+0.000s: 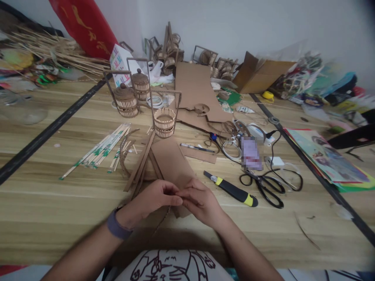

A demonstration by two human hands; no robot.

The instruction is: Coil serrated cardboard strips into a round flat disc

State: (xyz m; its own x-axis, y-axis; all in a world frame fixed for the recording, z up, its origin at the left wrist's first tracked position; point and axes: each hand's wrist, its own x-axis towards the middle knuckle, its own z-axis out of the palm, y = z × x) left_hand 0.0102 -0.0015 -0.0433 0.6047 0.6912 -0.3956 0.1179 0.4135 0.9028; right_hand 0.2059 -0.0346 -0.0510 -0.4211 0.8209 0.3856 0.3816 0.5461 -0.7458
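The left hand (161,195) and right hand (202,201) meet over the lower end of a brown cardboard sheet (172,156), their fingertips drawn into narrow pinches; whether they grip the thin corrugated strip (166,214) hanging just beneath, I cannot tell. Such close fingerwork goes best with light pinches set near each other, so that no ridges get crushed. Beyond, an open miniature slatted bucket (165,124) shows its brown inner wall, while two lidded buckets (127,107) farther off hide their contents. At the back stands a cardboard box (260,78), flaps raised.

Gold characters (92,36) on red banner (84,27), illegible
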